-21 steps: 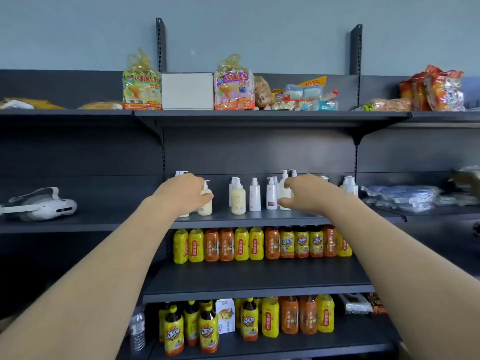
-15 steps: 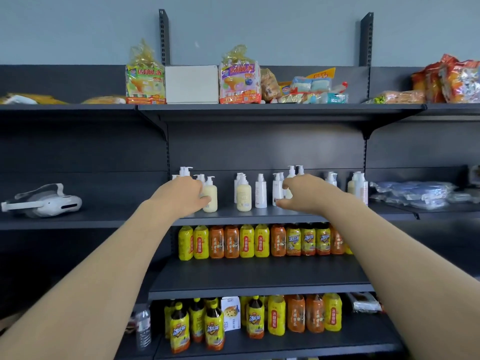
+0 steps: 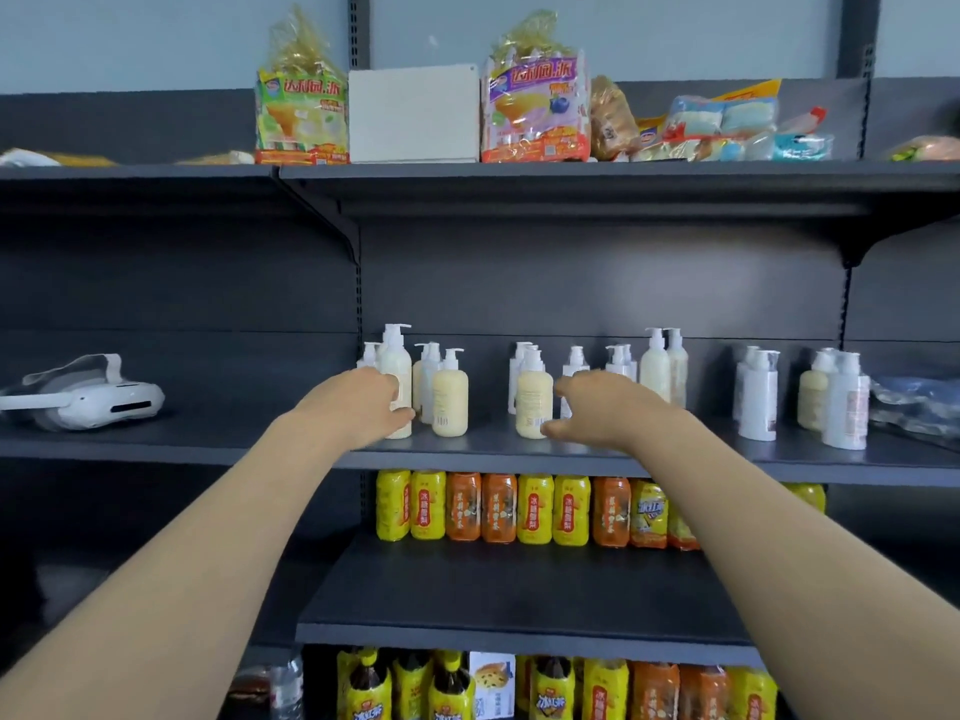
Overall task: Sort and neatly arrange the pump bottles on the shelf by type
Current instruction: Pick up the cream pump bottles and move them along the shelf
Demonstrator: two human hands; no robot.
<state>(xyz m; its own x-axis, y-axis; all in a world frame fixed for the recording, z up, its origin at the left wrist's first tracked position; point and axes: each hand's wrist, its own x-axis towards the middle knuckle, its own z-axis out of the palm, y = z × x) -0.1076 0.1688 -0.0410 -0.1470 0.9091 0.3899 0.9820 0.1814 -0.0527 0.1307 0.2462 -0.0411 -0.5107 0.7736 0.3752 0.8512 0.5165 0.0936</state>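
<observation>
The middle shelf [image 3: 467, 452] carries the pump bottles in mixed clusters of cream and white, all upright with long axes vertical. The left hand [image 3: 358, 407] wraps the tall cream bottle [image 3: 396, 379] at the left cluster, fingers closed around its lower body. The right hand [image 3: 605, 407] is cupped and unclenched; the short cream bottle [image 3: 532, 400] stands at its 9 o'clock, just beside the thumb. Contact there cannot be confirmed. The right hand is the nearer to that bottle.
</observation>
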